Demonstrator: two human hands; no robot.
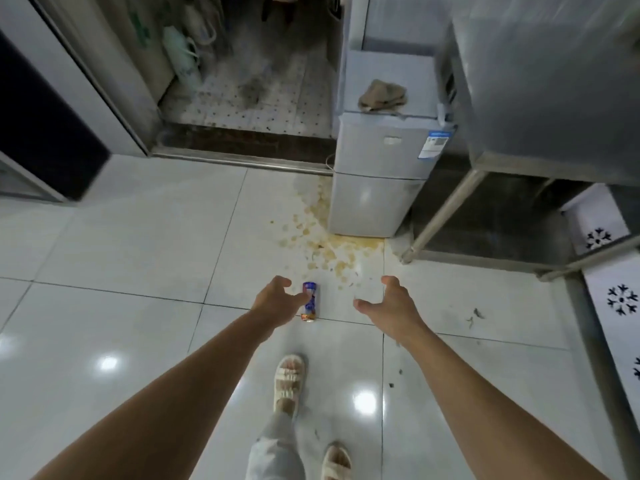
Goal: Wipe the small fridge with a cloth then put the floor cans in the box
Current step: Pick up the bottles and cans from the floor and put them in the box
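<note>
Can point(310, 302), blue, lay on its side on the white floor tiles point(138, 244), near centre. I noted the left hand point(277, 301) reaching out just left of it, fingers spread and loosely bent, holding nothing; contact unclear. Right hand point(389, 306) was further right, apart from the can, fingers wide, also empty. Far right stood the small fridge point(381, 174), brown cloth point(382, 95) bunched on its top, yellowish stains point(332, 251) on the floor at its base.

Blue can point(310, 301), red-orange at its end; pale grey fridge point(381, 174); tan cloth point(382, 95); yellow-brown stain point(332, 247) on white tiles point(121, 237).
</note>
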